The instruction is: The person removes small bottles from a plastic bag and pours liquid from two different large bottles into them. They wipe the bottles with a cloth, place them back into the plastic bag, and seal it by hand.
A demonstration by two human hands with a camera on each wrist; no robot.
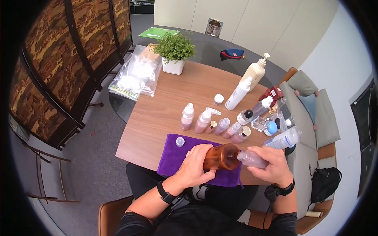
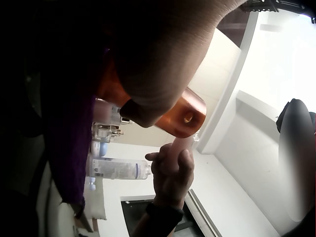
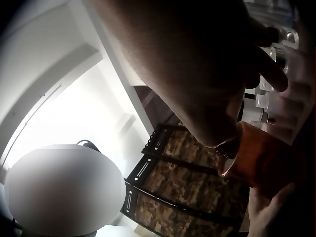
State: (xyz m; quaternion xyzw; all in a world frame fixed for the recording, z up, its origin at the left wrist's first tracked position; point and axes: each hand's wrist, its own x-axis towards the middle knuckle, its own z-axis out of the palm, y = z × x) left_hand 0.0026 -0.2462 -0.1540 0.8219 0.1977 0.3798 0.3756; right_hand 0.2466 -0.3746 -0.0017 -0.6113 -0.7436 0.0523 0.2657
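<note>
Here, your left hand (image 1: pixel 193 166) has its grip around the amber bottle (image 1: pixel 226 156), over the purple cloth (image 1: pixel 168 154) at the worktop (image 1: pixel 143 131)'s near edge; your right hand (image 1: pixel 276 164) grasps the clear bottle (image 1: pixel 251 159), neck beside it.

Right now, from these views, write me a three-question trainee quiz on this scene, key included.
1. True or false: the left hand grips the amber bottle.
2. What does the right hand hold? A) a pair of scissors; B) a small translucent bottle; C) a folded green sheet.
3. Fill in: the green plant stands in a ____ pot.

Key: 1. True. 2. B. 3. White.
</note>
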